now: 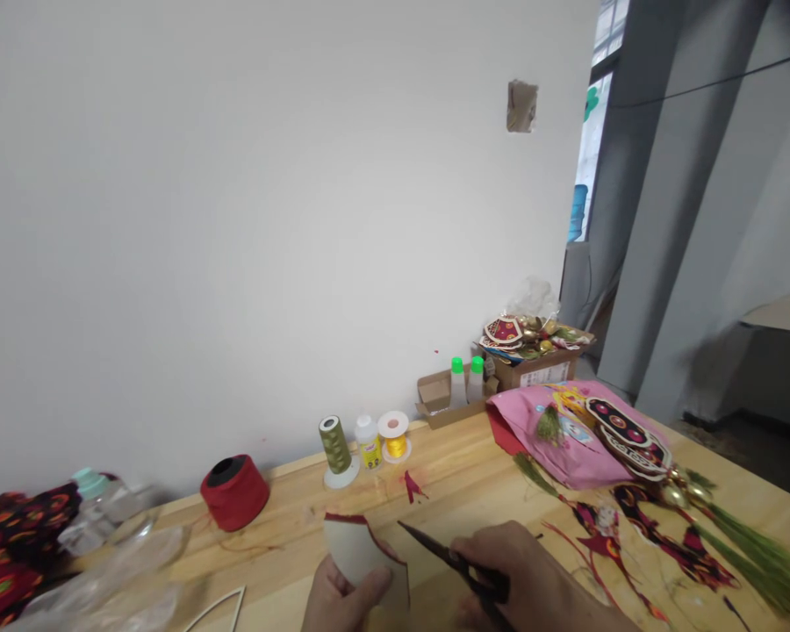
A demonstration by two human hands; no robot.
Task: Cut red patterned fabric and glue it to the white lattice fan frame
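Held in my left hand (348,597) is a curved white card piece (355,546) with dark red fabric showing along its top and right edges. The thumb presses on its pale face; the fingers behind it are mostly hidden. My right hand (510,570) is closed round a pair of black scissors (444,553), whose blades point up and left towards the card without touching it. The blades look nearly together. A small dark red scrap (412,485) lies on the wooden table (290,562) beyond the card.
Along the wall stand a red thread cone (234,493), an olive thread spool (334,446), a glue bottle (369,443) and a yellow thread spool (395,437). To the right are a pink bag (566,439), a full cardboard box (536,373) and green tassels (757,562). Plastic bags (111,579) lie left.
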